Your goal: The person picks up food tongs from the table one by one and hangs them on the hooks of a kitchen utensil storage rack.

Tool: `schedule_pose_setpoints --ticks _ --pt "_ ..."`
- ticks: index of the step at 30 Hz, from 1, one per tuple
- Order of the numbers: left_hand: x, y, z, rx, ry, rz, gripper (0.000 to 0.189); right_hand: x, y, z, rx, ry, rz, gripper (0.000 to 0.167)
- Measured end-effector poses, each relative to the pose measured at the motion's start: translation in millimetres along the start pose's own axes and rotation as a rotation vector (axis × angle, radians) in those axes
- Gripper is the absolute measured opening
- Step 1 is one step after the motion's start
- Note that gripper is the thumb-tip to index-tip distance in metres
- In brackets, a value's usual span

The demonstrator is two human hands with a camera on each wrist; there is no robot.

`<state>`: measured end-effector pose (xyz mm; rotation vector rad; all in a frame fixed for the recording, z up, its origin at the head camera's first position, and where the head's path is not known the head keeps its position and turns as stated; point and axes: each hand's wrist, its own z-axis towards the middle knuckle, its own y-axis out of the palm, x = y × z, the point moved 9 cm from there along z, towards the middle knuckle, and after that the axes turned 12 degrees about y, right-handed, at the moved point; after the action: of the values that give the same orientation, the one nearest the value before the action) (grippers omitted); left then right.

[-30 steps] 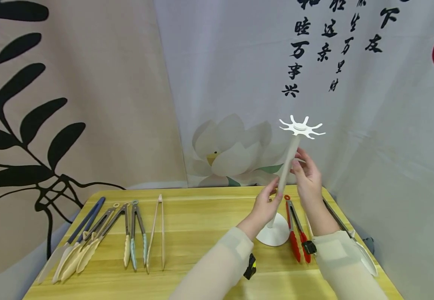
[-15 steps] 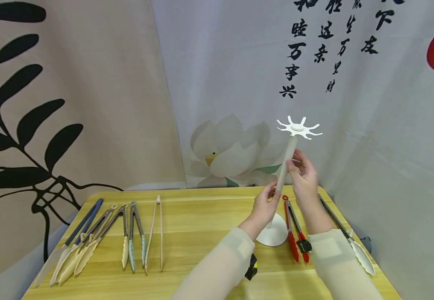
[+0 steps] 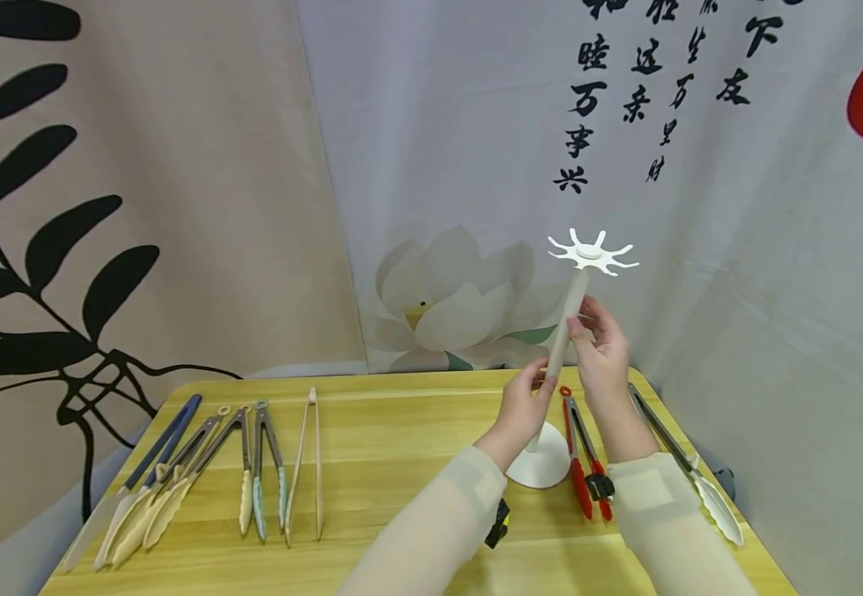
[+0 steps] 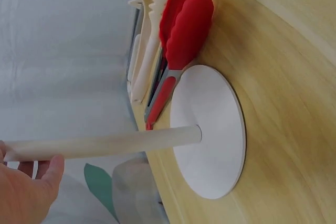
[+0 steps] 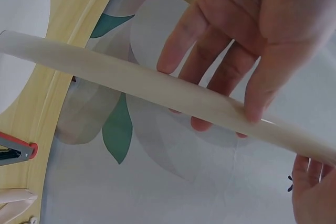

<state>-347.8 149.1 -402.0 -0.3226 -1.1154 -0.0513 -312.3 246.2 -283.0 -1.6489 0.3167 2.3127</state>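
A hook stand point(image 3: 569, 310) with a round white base, a pale pole and a flat star of several hooks on top leans slightly to the right. My left hand point(image 3: 523, 406) grips the pole midway, thumb and fingers around it. Higher up, my right hand point(image 3: 603, 356) holds the pole between its thumb and the fingers behind. In the left wrist view, the base point(image 4: 212, 108) is at the table; whether it lies fully flat I cannot tell. The right wrist view shows my left hand point(image 5: 252, 30) large on the pole and my right hand point(image 5: 317, 195) at the edge.
Red-tipped tongs point(image 3: 580, 480) lie just right of the base. Farther right are dark-handled tongs point(image 3: 715, 505) with white tips. On the table's left lie navy-handled tongs point(image 3: 171, 439), several cream- and blue-tipped tongs point(image 3: 260, 505) and slim tongs point(image 3: 318, 480).
My right thumb has come left against the pole, where it was beside it earlier. The whole view has shifted slightly. The left hand keeps its grip, and the stand stays about where it was.
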Motion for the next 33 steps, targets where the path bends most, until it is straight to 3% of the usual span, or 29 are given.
schedule_pose_setpoints --ticks 15,25,33 --pt "8.5 -3.3 -0.3 0.012 0.062 0.057 0.037 -5 1 -0.6 0.035 -0.057 -0.019 0.037" --pt "4.6 -12.8 -2.1 0.055 0.054 0.125 0.038 17 6 12.9 0.028 -0.081 0.067 0.036" --pt "6.6 -19.9 -5.1 0.064 0.048 0.155 0.039 -2 16 1.7 0.000 -0.089 0.081 0.035"
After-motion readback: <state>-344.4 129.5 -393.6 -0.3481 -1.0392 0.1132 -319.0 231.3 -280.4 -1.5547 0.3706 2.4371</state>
